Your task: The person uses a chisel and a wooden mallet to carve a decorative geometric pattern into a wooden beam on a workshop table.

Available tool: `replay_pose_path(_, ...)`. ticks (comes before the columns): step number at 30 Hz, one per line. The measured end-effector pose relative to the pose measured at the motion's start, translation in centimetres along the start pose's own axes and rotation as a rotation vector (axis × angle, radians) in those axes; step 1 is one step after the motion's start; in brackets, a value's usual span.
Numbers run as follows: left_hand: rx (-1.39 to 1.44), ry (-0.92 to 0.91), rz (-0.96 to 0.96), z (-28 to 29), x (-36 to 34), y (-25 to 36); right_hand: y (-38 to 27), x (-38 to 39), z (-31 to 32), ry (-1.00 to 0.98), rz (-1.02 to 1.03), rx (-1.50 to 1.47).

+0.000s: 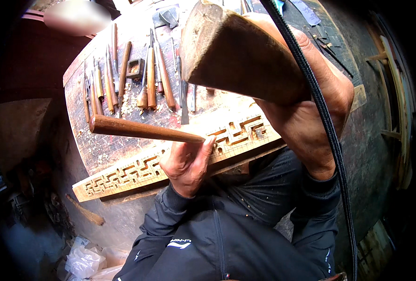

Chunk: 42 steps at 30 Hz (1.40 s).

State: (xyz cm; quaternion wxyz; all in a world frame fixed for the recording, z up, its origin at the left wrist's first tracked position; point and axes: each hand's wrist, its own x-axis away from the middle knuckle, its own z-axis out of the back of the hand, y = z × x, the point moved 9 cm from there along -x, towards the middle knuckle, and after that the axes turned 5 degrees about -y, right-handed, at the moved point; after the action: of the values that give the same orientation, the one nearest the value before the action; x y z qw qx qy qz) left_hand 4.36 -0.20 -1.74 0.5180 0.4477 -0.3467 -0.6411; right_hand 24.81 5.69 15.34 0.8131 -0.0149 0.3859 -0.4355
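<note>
Looked caught mid-carving, apparently at the striking step.
Held a slim, round, reddish-brown wooden tool handle clasped in the left hand's grip, and a thick, squared brown wooden block clenched high in the right hand's grip. Worked over a pale wooden board with stepped grooves, laid along the worktop's near side. Seemed to call next for a steady left hold and a measured blow. Showed, far left, a small, dark, square open box with brownish matter inside; near left, a translucent white plastic bag, contents unclear.
</note>
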Motion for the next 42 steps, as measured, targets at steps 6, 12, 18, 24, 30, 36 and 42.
replay_pose_path(6, -0.037, -0.019, -0.036, 0.0, 0.2, -0.3, 1.0, 1.1, 0.2, 0.069, 0.006, -0.049)
replay_pose_path(12, -0.224, -0.04, -0.236, -0.4, -0.2, 2.4, -0.6, 0.2, 1.5, 0.101, 0.075, -0.074)
replay_pose_path(18, -0.328, 0.001, -0.351, -0.7, 0.4, 2.9, -2.8, -0.4, 2.9, 0.107, 0.06, 0.126)
replay_pose_path(24, -0.416, 0.009, -0.42, -1.0, 0.4, 4.7, -4.8, -1.0, 4.2, 0.138, 0.133, 0.166)
replay_pose_path(30, -0.353, -0.049, -0.489, -1.2, 1.2, 4.8, -7.4, -1.2, 5.5, 0.211, 0.207, 0.315)
replay_pose_path(36, -0.376, -0.041, -0.594, -1.8, 2.1, 3.2, -9.2, -1.2, 6.4, 0.216, 0.149, 0.351)
replay_pose_path(42, -0.31, -0.077, -0.57, -1.4, 2.4, 2.8, -9.8, -1.0, 8.9, 0.359, 0.148, 0.157)
